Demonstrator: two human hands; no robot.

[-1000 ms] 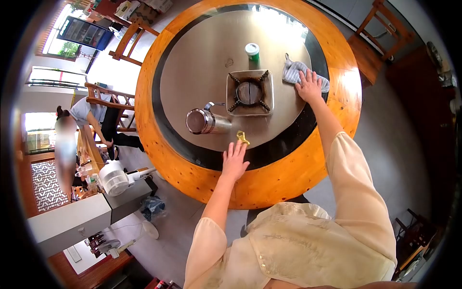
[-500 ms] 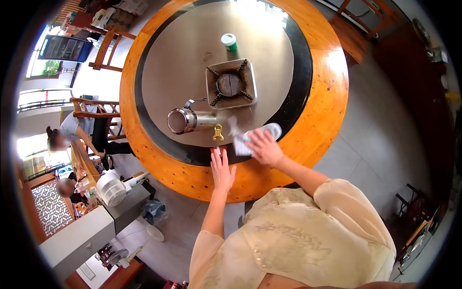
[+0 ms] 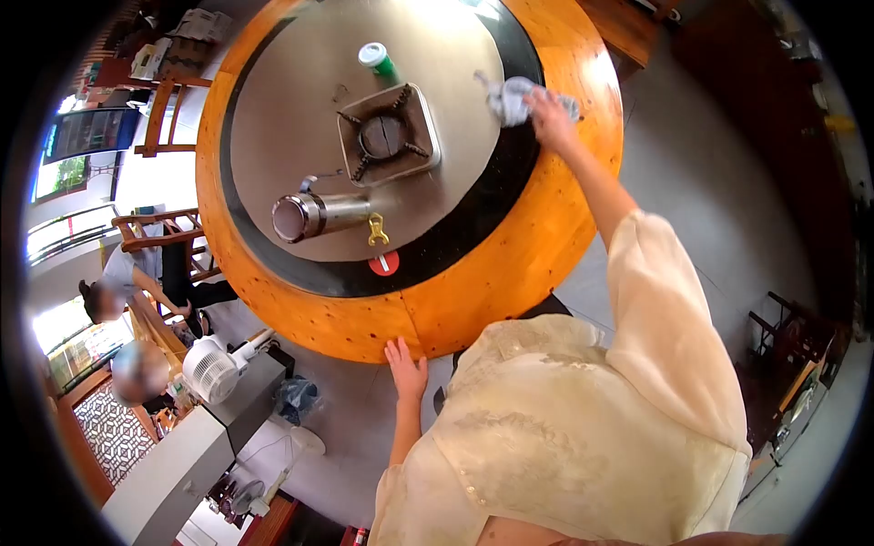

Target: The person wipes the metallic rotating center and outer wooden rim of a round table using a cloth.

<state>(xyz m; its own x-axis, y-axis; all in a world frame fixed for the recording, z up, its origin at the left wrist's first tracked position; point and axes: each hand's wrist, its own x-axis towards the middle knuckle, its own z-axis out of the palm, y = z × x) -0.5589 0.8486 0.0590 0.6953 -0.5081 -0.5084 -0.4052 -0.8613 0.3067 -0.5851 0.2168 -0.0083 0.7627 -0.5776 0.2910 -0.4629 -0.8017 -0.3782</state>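
My right hand (image 3: 552, 123) presses a crumpled grey-white cloth (image 3: 512, 102) against the black ring and wooden rim on the right side of the round table (image 3: 473, 305). Part of the cloth sticks out to the left of the fingers. At the table's front edge, my left hand (image 3: 408, 373) is open with fingers spread and nothing in it; whether its fingertips touch the edge I cannot tell. Beyond it, a red round sign (image 3: 384, 263) lies on the black ring. A gold wrench-shaped piece (image 3: 378, 230) sits by a steel flask (image 3: 320, 217) lying on its side.
A square gas burner (image 3: 387, 136) and a green canister with a white lid (image 3: 376, 60) stand on the metal centre. Wooden chairs (image 3: 162, 114) are at the far left. A person (image 3: 146, 273) sits beyond the table, near a white fan (image 3: 211, 369).
My right hand has swept the cloth away and to the right along the ring. My left hand has drawn back from the red sign to the table's edge. The view has shifted.
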